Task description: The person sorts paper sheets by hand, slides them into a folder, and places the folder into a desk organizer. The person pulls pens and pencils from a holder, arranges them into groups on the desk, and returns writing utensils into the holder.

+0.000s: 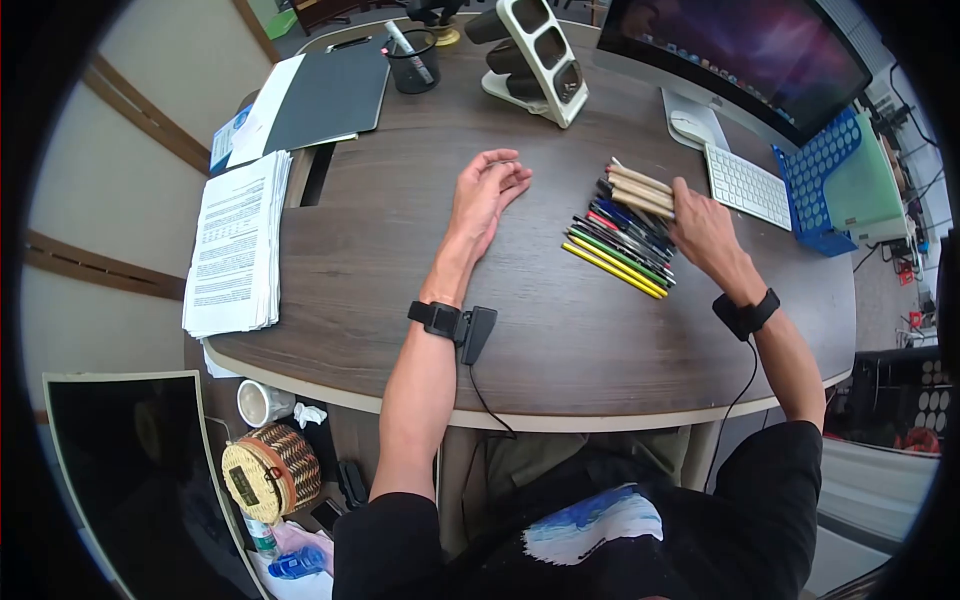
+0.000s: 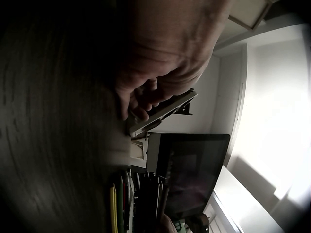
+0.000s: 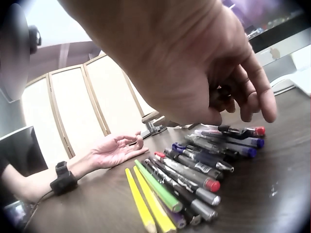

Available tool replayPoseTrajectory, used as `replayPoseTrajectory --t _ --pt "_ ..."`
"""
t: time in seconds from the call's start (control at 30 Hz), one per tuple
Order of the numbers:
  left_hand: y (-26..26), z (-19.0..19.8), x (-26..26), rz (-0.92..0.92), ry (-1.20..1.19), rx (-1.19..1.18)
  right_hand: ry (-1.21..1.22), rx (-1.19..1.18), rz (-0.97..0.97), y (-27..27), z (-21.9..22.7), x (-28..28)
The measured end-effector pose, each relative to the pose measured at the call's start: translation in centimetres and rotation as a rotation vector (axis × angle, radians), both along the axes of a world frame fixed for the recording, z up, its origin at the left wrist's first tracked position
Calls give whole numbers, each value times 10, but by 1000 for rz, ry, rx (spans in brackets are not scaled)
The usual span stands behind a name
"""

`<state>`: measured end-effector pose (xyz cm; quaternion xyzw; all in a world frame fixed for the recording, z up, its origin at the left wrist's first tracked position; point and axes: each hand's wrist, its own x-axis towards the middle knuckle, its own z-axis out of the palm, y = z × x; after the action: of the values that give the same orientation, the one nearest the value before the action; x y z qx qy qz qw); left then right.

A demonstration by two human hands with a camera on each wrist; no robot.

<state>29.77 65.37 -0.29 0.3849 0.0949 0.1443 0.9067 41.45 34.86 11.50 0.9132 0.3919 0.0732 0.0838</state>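
1. Left grip point(image 1: 482, 198): palm turned inward, toward the right grip; left fingers point(image 1: 494, 158) loosely bent, relaxed.
2. Left wrist point(image 1: 452, 268): directly behind the left grip, nearly straight, in line with the arm.
3. Left forearm point(image 1: 420, 385): bare, running from behind the left grip back toward the torso.
4. Right grip point(image 1: 708, 228): palm down; right fingers point(image 3: 260, 85) curled downward and inward, in a holding pose.
5. Right wrist point(image 1: 741, 280): just behind the right grip, which points forward and inward.
6. Right forearm point(image 1: 788, 355): bare, slanting back and outward from the right grip.
7. Pair: grips well apart, the left slightly farther forward.
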Motion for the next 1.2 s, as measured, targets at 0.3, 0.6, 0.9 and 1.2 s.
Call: replayPoseTrajectory --t 0.3,0.6,0.9,1.2 --pt "-1 0 2 23 14 17 149 -126 -99 -5 18 -28" --pt "-1 0 1 19 9 41 511 17 -136 5 32 -7" --pt "0 0 2 16 13 59 305 151 155 16 -35 -41" --pt "0 -3 1 12 10 128 261 181 255 -4 -38 -81"
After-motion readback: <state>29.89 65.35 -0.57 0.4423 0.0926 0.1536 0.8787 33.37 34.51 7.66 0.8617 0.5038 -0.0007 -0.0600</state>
